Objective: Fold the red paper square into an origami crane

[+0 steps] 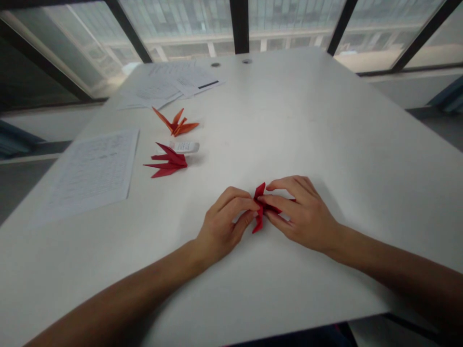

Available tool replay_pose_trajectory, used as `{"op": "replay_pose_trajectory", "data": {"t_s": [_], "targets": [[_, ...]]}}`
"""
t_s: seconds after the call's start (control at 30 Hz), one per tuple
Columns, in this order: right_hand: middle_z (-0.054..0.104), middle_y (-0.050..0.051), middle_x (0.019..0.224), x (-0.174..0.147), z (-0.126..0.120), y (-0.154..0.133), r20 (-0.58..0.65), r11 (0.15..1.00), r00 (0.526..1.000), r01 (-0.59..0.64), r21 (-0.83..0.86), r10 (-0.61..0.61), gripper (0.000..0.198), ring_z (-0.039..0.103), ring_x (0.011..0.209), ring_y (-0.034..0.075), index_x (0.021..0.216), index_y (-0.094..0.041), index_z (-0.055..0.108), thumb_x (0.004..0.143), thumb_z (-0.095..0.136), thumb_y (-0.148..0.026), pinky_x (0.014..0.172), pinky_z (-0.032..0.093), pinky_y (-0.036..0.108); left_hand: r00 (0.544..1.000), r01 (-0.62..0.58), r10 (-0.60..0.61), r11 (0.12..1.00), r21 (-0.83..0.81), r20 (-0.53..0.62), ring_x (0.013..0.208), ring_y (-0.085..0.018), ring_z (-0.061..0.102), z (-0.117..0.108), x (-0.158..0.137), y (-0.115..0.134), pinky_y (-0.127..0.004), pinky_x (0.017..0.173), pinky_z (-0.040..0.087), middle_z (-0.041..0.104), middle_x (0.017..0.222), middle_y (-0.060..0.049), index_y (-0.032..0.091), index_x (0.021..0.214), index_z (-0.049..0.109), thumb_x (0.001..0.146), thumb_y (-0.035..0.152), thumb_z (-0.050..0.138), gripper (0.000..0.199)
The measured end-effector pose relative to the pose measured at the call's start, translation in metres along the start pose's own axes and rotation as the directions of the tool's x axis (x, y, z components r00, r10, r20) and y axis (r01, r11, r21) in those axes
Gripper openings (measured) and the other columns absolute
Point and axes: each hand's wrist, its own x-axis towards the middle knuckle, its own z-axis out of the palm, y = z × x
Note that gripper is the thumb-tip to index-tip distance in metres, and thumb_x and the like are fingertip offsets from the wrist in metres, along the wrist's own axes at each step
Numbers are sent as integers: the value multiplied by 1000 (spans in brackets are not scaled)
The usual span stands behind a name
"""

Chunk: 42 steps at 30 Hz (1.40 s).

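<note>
Between my two hands, just above or on the white table, is a folded red origami piece (259, 224) with narrow points sticking out up and down. My left hand (227, 224) pinches its left side with thumb and fingers. From the right, the fingers and thumb of my right hand (302, 212) grip its other part; a red tip shows past those fingers. Much of the folded paper is hidden by my fingers. Off to the left lie a dark red origami crane (168, 163) and, behind it, an orange origami crane (176, 126).
A small white labelled object (186, 147) lies beside the dark red crane. One printed sheet (96, 168) rests on the table's left part, and several papers (162, 84) overlap at the back left. Two round holes (215, 64) sit near the far edge, before the windows.
</note>
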Motion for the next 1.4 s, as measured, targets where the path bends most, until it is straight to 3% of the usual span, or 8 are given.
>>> {"op": "replay_pose_trajectory", "data": {"t_s": [0.17, 0.33, 0.5, 0.8, 1.0, 1.17, 1.27, 1.4], "targets": [[74, 7, 111, 0, 4, -1, 10, 999, 999, -53, -12, 53, 10, 65, 100, 25, 97, -22, 77, 91, 69, -18, 92, 49, 45, 999, 13, -12, 999, -34, 32, 95, -15, 63, 0, 0, 2, -28, 84, 55, 65, 99, -5, 20, 105, 63, 94, 3, 64, 20], [74, 7, 109, 1, 3, -5, -19, 989, 988, -150, 13, 151, 10, 67, 99, 25, 94, -22, 77, 86, 72, -17, 90, 50, 45, 993, 109, -103, 988, -108, 62, 98, -15, 64, 3, 1, 1, -29, 88, 54, 66, 104, -5, 20, 105, 60, 96, 7, 63, 17], [72, 7, 107, 2, 2, -3, 6, 963, 970, -241, 123, 242, 14, 68, 98, 25, 96, -24, 75, 85, 72, -16, 88, 53, 44, 950, 311, -301, 928, -206, 78, 92, -14, 64, 6, 1, 0, -28, 84, 53, 64, 102, -3, 22, 103, 58, 101, 16, 60, 6], [70, 3, 96, 5, -1, -1, 86, 860, 916, -398, 319, 392, 13, 68, 87, 19, 99, -25, 75, 90, 70, -17, 79, 55, 34, 878, 471, -471, 815, -336, 86, 79, -14, 61, 6, 4, 0, -28, 69, 49, 62, 93, -3, 21, 104, 56, 103, 28, 59, 8], [77, 2, 104, 6, -1, 2, 286, 675, 789, -614, 409, 544, 19, 72, 88, 19, 115, -27, 68, 98, 62, -26, 69, 52, 30, 815, 541, -576, 713, -446, 68, 71, -11, 59, 5, 7, -5, -24, 62, 47, 59, 84, 1, 21, 98, 54, 97, 22, 64, 10], [75, 1, 92, 6, 1, 10, 342, 463, 671, -719, 518, 658, 18, 69, 74, 18, 111, -25, 63, 94, 64, -29, 66, 51, 31, 740, 507, -666, 642, -576, -91, 71, -8, 63, 4, 11, -12, -21, 58, 52, 56, 101, 2, 25, 111, 50, 83, 15, 74, 38], [72, -2, 81, 7, 1, 15, 375, 383, 642, -729, 567, 668, 18, 67, 70, 17, 109, -25, 61, 92, 65, -29, 63, 48, 29, 730, 507, -675, 644, -573, -113, 78, -10, 69, 2, 12, -16, -23, 64, 56, 56, 110, 0, 27, 119, 48, 81, 17, 77, 48], [70, -2, 79, 8, 0, 18, 382, 365, 632, -735, 572, 674, 20, 66, 69, 17, 110, -25, 60, 91, 65, -29, 61, 46, 29, 729, 524, -676, 653, -547, -108, 78, -10, 67, 0, 11, -19, -22, 63, 56, 58, 116, -2, 27, 117, 49, 82, 17, 77, 47]]}}
